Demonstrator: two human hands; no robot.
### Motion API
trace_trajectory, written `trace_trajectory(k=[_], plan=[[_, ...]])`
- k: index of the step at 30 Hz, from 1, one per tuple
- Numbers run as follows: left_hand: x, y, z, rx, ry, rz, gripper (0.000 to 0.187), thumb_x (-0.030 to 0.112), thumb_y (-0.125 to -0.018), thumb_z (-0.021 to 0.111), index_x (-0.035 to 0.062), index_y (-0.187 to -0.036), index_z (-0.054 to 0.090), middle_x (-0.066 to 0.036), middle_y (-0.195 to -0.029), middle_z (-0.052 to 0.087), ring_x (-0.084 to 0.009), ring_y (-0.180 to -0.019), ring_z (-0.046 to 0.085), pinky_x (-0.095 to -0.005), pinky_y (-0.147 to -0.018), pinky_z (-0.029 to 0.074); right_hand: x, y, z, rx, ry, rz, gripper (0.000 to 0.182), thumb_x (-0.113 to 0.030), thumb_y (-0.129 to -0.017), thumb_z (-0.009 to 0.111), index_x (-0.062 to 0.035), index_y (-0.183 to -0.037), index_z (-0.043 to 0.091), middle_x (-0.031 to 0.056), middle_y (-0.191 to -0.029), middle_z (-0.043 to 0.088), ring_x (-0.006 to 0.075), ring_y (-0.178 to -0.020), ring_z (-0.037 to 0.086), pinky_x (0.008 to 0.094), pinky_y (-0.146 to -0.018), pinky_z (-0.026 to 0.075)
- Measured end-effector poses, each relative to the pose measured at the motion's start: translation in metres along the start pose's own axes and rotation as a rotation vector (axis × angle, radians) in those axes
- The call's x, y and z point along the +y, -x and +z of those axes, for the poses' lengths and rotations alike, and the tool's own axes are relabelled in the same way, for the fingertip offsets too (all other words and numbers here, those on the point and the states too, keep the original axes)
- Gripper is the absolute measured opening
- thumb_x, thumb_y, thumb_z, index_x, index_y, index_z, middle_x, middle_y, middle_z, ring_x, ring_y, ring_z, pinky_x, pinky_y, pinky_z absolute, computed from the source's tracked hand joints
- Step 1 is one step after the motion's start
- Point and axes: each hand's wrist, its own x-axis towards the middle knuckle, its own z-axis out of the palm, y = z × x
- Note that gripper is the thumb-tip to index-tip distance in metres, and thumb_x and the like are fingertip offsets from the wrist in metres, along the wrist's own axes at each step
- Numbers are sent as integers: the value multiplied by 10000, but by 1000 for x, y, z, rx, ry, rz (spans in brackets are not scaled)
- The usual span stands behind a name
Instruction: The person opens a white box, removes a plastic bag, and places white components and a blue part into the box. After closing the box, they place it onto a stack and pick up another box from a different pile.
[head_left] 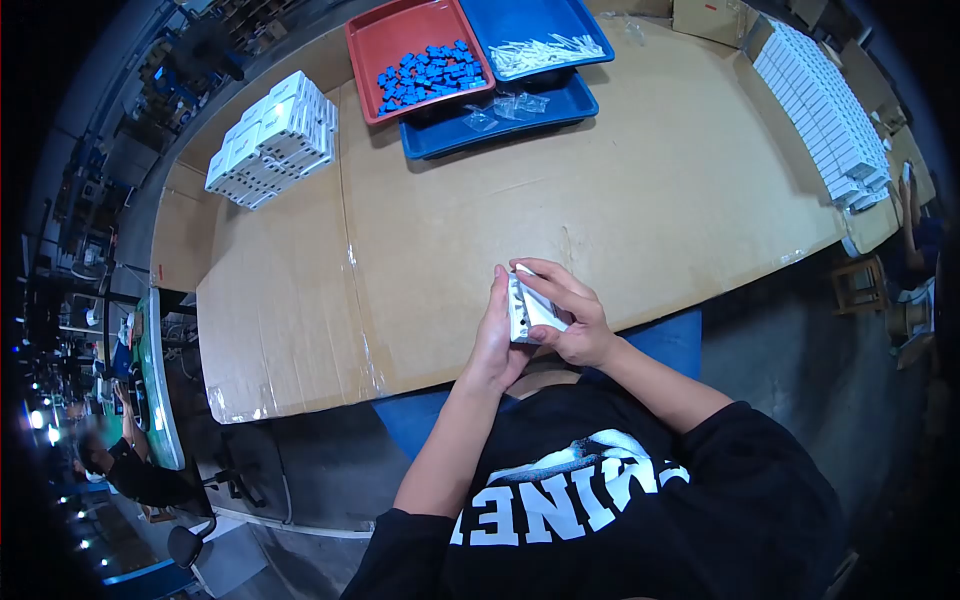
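Close in front of my chest, at the near edge of the table, I hold a small white box (pixel 519 312) with dark marks on its visible side. My left hand (pixel 493 338) supports it from the left and below, its thumb along the side. From the right, my right hand (pixel 580 325) wraps over it, fingers across the top and thumb at the lower edge. Both hands are closed on the same box, and the fingers hide part of it.
A stack of similar white boxes (pixel 262 150) stands at the left. At the back are a red tray (pixel 362 62) of blue parts, a blue tray (pixel 588 25) of white pieces and a lower blue tray (pixel 430 142) with clear bags. Many white boxes (pixel 815 110) line the right; people sit at both sides.
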Motion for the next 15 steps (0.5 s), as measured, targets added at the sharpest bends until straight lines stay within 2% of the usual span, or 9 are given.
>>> trace_trajectory(k=[2, 4, 5, 8, 9, 10, 11, 13, 15], plan=[[-4, -10, -17, -41, 144, -52, 746, 668, -1060, 355, 27, -1399, 533, -158, -1227, 668, -303, -1114, 687, -454, -976, 578, 20, 4, 4, 425, -390, 274, 631, -324, -969, 755, 15, -1452, 530, 190, -1386, 583, 287, -1241, 607, 379, -1063, 472], [-3, -9, -18, -131, 263, -32, 862, 673, -1054, 315, -86, -1418, 500, -232, -1322, 644, -395, -1192, 653, -520, -1087, 502, 19, -18, -17, 583, -389, 230, 520, -324, -1003, 716, -23, -1394, 553, 154, -1314, 602, 252, -1240, 602, 365, -1070, 465], [-3, -11, -25, -247, 298, 15, 816, 653, -1067, 301, -45, -1440, 497, -228, -1339, 638, -383, -1241, 632, -517, -1094, 496, 20, -28, -22, 583, -394, 247, 520, -324, -1003, 716, -23, -1394, 553, 154, -1314, 602, 252, -1240, 602, 365, -1070, 465], [10, -7, -9, -8, 162, 311, 699, 572, -1107, 256, 31, -1511, 437, -202, -1391, 603, -329, -1282, 602, -466, -1116, 476, 23, -37, -29, 557, -188, 163, 407, -347, -957, 768, -53, -1207, 640, 140, -1234, 617, 250, -1250, 604, 355, -1063, 480], [11, -8, -17, -5, 164, 310, 699, 572, -1107, 256, 31, -1511, 437, -202, -1391, 603, -329, -1282, 602, -466, -1116, 476, 24, -35, -33, 455, 45, 162, 369, -356, -906, 807, -75, -1087, 651, 117, -1186, 635, 247, -1222, 618, 410, -1089, 467], [12, -11, -28, 69, -103, 501, 631, 491, -1127, 246, 29, -1520, 421, -192, -1408, 588, -300, -1285, 594, -438, -1119, 464, 24, -34, -39, 347, 275, 155, 343, -365, -856, 846, -97, -968, 662, 94, -1138, 653, 245, -1195, 633, 466, -1115, 454], [15, -13, -36, 143, -373, 689, 566, 410, -1147, 235, 27, -1529, 404, -182, -1424, 573, -272, -1289, 585, -410, -1121, 453, 23, -31, -45, 343, 273, 149, 343, -365, -856, 846, -97, -968, 662, 94, -1138, 653, 245, -1195, 633, 466, -1115, 454], [19, 1, -49, 235, -614, 747, 509, 306, -1151, 254, 8, -1519, 439, -187, -1465, 539, -264, -1350, 533, -367, -1143, 410, 14, -17, -56, -132, 785, 107, 381, -386, -741, 891, -115, -837, 641, 46, -1082, 686, 237, -1127, 647, 611, -1179, 351], [25, 21, -63, 324, -997, 858, 458, 257, -1130, 347, 25, -1493, 501, -203, -1501, 514, -315, -1392, 506, -413, -1175, 372, 4, 0, -58, -181, 796, 124, 400, -407, -712, 887, -118, -823, 632, 5, -1065, 704, 230, -1080, 647, 693, -1208, 235]])
